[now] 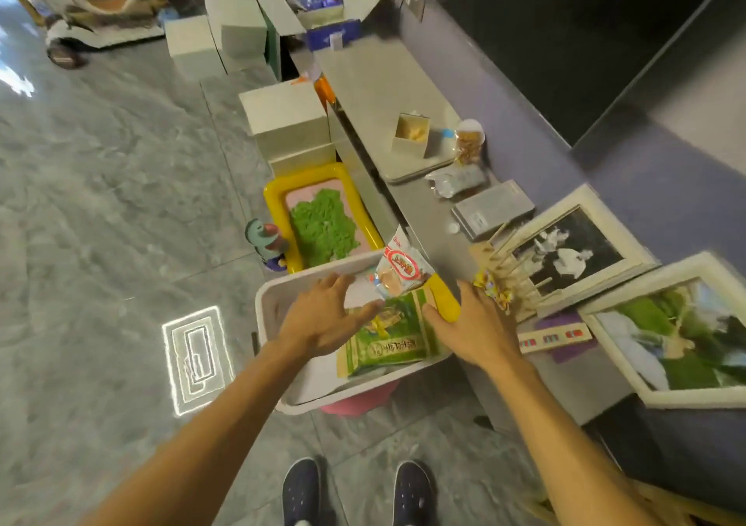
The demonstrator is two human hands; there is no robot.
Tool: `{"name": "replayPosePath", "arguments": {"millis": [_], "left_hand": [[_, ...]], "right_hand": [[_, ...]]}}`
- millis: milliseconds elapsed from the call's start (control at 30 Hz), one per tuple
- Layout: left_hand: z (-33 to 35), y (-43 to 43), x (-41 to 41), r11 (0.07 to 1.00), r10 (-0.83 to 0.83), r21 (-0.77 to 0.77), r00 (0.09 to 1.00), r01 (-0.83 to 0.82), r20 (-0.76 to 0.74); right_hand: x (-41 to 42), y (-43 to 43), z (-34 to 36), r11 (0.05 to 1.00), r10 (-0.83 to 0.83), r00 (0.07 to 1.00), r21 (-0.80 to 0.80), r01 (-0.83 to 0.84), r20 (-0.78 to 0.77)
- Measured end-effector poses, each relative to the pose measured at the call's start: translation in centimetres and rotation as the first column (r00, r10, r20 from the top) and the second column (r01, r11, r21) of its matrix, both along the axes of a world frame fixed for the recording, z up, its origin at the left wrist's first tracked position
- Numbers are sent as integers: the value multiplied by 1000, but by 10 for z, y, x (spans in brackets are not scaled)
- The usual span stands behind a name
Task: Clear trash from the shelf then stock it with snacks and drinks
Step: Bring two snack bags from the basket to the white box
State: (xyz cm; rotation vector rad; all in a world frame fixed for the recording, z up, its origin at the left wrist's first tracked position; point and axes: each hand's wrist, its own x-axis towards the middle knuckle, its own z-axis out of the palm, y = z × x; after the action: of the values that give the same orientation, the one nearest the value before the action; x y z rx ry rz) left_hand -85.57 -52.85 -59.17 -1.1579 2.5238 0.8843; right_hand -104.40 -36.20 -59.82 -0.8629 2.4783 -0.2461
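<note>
Left hand (323, 315) hangs over the white plastic bin (269, 303), fingers spread and relaxed, thumb at the top edge of the green snack bag (387, 338); it holds nothing. Right hand (476, 327) lies at the bin's right rim with the thumb against the green bag's side and the long yellow packet (444, 303) showing between thumb and fingers. Whether it grips anything cannot be told. A red-and-white snack packet (399, 271) stands tilted in the bin just beyond the green bag. The bin sits on the floor beside the long grey shelf (424, 218). On the shelf, nearest first: two white-framed pictures (686, 336), a flat grey box (492, 210), a crumpled silvery packet (456, 180), a clear jar of brown snacks with a white lid (469, 142), and a small open cardboard box (411, 134). Past the bin, on the floor, lies a yellow-rimmed tray holding green material (323, 223).
</note>
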Motion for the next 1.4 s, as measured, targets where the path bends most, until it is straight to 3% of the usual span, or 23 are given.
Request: {"name": "replayPosePath", "arguments": {"millis": [233,467,800,933,1033,1200,1400], "left_hand": [[-179,-5,-55,987,-144,85,979,133,145],[-228,-18,-62,968,-230,142,954,205,190],[-212,-22,-49,979,-200,59,971,194,129],[-205,-29,-38,971,-118,218,990,97,82],[-187,-37,-29,962,-52,267,998,62,-45],[-118,-50,-4,934,138,354,956,-39,-257],[32,-61,7,925,280,358,863,-126,-421]], "right_hand": [[-41,6,-150,998,-48,997,-45,46,-53],[-26,7,-176,987,-65,991,-152,46,-121],[-6,-9,-153,993,-50,990,-112,35,-133],[-1,-9,-141,986,-62,992,-159,44,-106],[0,-7,-123,973,-63,994,-226,40,-93],[-6,-5,-60,940,-87,989,-339,42,-117],[-22,-6,85,884,-156,976,-463,69,-152]]}}
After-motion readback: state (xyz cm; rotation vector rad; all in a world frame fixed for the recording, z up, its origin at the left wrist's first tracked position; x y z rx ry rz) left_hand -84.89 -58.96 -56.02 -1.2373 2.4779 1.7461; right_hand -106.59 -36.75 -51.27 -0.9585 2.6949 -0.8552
